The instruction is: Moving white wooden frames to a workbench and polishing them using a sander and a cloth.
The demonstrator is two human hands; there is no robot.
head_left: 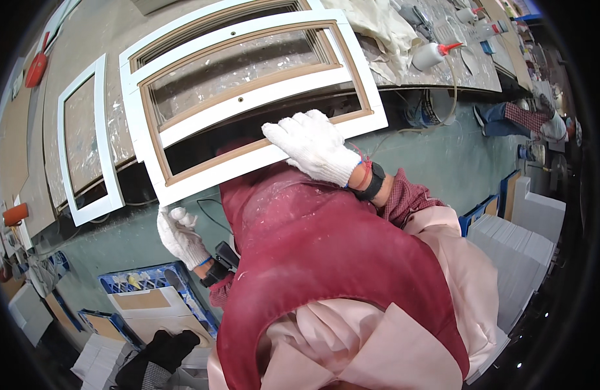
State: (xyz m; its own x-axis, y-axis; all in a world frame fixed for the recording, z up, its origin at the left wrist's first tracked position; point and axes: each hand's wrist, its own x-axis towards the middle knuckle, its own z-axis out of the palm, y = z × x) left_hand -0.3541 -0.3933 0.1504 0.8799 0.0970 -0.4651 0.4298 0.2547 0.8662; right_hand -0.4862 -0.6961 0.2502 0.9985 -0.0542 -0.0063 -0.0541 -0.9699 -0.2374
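A white rectangular frame with a brown inner edge (215, 170) lies on top of a stack of similar frames and overhangs the bench's near side. My right hand (316, 148), in a white knit glove, lies over its near rail, right of the middle, with the fingers bent across the rail. Just under the frame's near left corner is my left hand (183, 239), also gloved. Its fingers are loosely curled and apart, one reaching up to the corner. Nothing shows in that hand. The undersides of both hands are hidden.
The workbench (134, 32) holds a narrower white frame (103, 140) at left and a glue bottle with a red tip (436, 55) at right. Blue crates (160, 276) and stacked white pieces (508, 250) stand on the floor. Another person's legs (508, 120) show far right.
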